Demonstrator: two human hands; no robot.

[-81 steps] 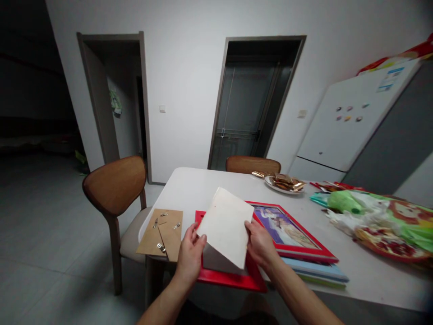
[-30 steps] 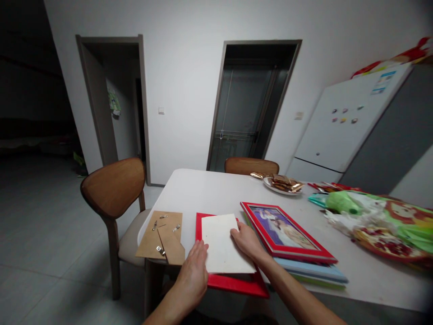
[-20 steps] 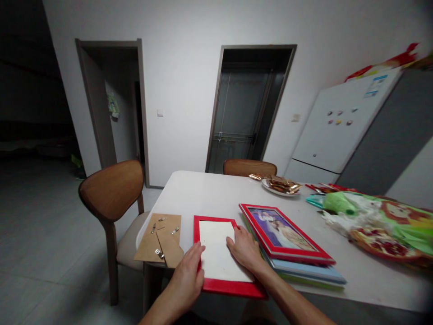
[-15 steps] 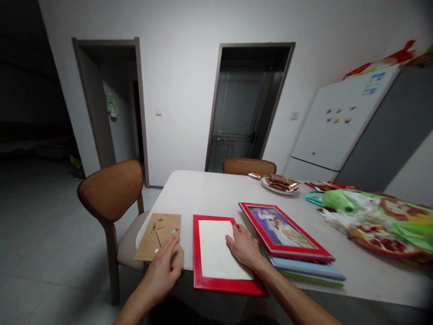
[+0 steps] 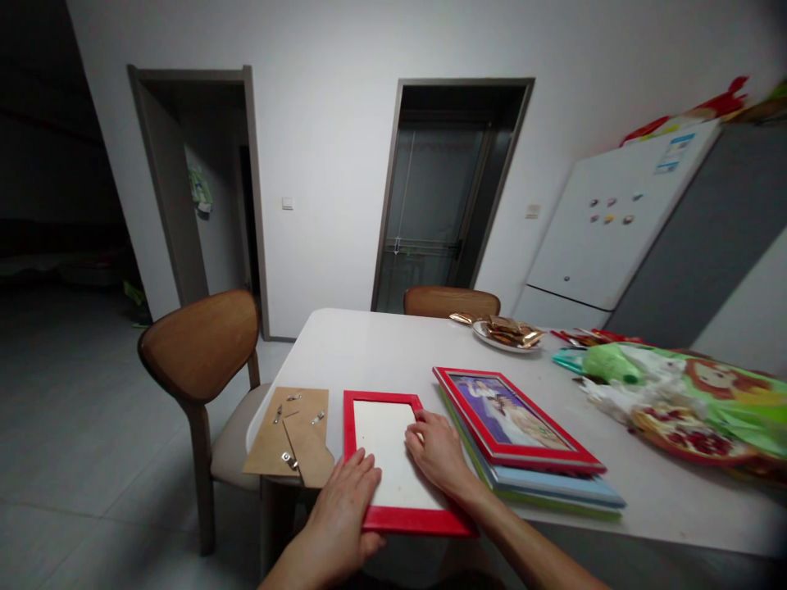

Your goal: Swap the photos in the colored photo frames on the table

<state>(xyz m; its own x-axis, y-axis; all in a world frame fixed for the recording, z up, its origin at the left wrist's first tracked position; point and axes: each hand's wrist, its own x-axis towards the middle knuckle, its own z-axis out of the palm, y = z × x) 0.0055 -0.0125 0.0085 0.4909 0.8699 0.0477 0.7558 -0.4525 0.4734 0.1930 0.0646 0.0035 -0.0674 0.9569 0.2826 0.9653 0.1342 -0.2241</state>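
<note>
A red picture frame [image 5: 418, 521] lies at the table's near edge, with a plain white sheet [image 5: 384, 434] filling its middle. My left hand [image 5: 348, 504] grips the frame's lower left corner, fingers over the rim and thumb by the bottom edge. Across the frame's right side rests my right hand [image 5: 439, 455], its fingers bent and their tips on the rim and the sheet's edge. To the left is a brown backing board [image 5: 267, 442] with small metal clips and a folding stand, partly jutting past the table edge.
Right of my hands, a framed picture with a red border [image 5: 516, 410] tops a stack of frames [image 5: 559, 487]. Farther back are a plate of wrapped snacks [image 5: 507, 334] and a pomegranate [image 5: 689, 434] beside plastic bags. A wooden chair [image 5: 200, 352] stands left of the table [image 5: 362, 344].
My left hand has moved right from the brown board onto the red frame. The frame has shifted slightly left, and my right hand's fingers have bent more.
</note>
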